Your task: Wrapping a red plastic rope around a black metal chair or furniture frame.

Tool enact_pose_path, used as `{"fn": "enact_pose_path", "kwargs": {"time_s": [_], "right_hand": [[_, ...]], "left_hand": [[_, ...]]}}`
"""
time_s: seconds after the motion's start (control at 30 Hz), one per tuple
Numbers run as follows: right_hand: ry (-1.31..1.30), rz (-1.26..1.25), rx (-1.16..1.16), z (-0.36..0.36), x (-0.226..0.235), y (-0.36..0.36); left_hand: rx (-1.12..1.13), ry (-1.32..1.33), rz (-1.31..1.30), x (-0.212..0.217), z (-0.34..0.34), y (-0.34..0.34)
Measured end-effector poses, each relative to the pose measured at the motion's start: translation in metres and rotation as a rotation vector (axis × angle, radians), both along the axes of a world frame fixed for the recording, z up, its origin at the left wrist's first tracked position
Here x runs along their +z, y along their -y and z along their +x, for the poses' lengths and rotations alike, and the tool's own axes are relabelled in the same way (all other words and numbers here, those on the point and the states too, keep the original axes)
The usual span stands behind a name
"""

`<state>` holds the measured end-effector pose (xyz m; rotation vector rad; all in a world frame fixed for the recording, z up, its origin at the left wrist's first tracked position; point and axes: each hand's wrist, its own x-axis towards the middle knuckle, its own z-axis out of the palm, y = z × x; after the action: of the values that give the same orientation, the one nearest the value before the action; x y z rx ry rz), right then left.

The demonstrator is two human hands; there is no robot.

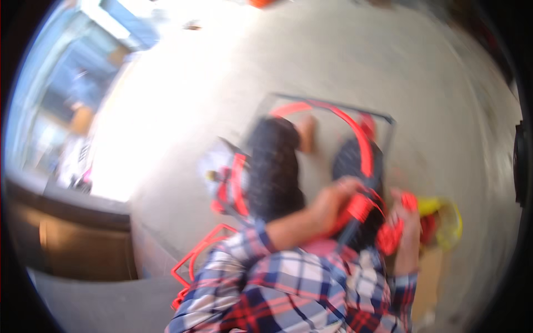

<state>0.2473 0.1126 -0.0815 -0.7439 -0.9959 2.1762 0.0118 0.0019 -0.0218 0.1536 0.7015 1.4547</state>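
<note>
Floor (pixel 344 66): pale concrete, sunlit.
Frame (pixel 333 114): dark metal, carrying a red hoop (pixel 355 133).
Left hand (pixel 333 197): closed on a red fitting (pixel 361 206) at the hoop's lower end.
Right hand (pixel 408 213): clamped on a red part (pixel 391 236), probably a clip; blurred.
Best done gripping steady, pieces aligned.

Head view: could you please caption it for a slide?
Blurred: both hands, left and right, grip red plastic parts above a concrete floor.

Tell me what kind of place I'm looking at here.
Probably a workshop floor or a yard by a doorway: a bare concrete floor in strong sunlight, red wire frames lying on it, and both hands working red parts. The picture is blurred.
</note>
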Motion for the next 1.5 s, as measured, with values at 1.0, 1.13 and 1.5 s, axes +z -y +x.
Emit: {"fn": "enact_pose_path", "kwargs": {"time_s": [1.0, 1.13, 1.5], "right_hand": [[0.547, 0.335, -0.257, 0.086, -0.010, -0.013], [0.626, 0.392, -0.220, 0.080, -0.010, -0.010], [0.597, 1.222, -0.074, -0.065, 0.136, 0.008]], "left_hand": [[-0.079, -0.176, -0.097, 0.014, 0.005, -0.019], [-0.051, -0.278, -0.142, 0.003, 0.009, -0.019], [0.215, -0.326, -0.016, 0.010, 0.018, -0.002]]}}
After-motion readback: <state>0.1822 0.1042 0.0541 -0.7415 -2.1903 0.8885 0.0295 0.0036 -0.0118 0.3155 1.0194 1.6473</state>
